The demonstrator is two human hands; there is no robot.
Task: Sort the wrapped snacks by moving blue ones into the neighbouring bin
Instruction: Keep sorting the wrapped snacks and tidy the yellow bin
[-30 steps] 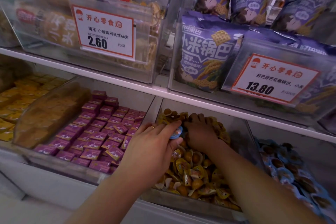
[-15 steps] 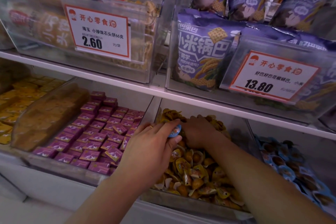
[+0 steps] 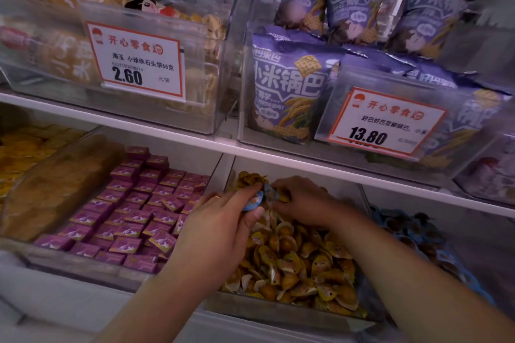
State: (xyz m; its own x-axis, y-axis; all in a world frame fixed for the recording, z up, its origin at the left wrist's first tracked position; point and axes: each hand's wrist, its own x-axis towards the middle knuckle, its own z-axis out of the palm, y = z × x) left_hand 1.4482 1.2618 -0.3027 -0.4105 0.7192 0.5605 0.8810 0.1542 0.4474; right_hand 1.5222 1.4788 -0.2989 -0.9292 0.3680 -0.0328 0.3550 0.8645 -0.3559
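A clear bin (image 3: 278,310) on the lower shelf is full of yellow wrapped snacks (image 3: 301,262). My left hand (image 3: 220,228) hovers over the bin's left side and pinches a blue wrapped snack (image 3: 253,201) between thumb and fingers. My right hand (image 3: 303,203) is at the back of the same bin, its fingers curled on a second blue wrapped snack (image 3: 269,191) close to the first. The neighbouring bin to the right holds blue wrapped snacks (image 3: 418,237).
Left of the yellow bin lies a bin of purple boxed snacks (image 3: 133,209), and further left a bin of yellow packets (image 3: 19,156). The upper shelf edge (image 3: 306,164) overhangs the bins, carrying purple snack bags (image 3: 289,86) and price tags (image 3: 384,122).
My right hand has lifted from deep in the yellow pile and now holds a blue snack beside the one in my left hand. My left hand has kept its grip and barely moved.
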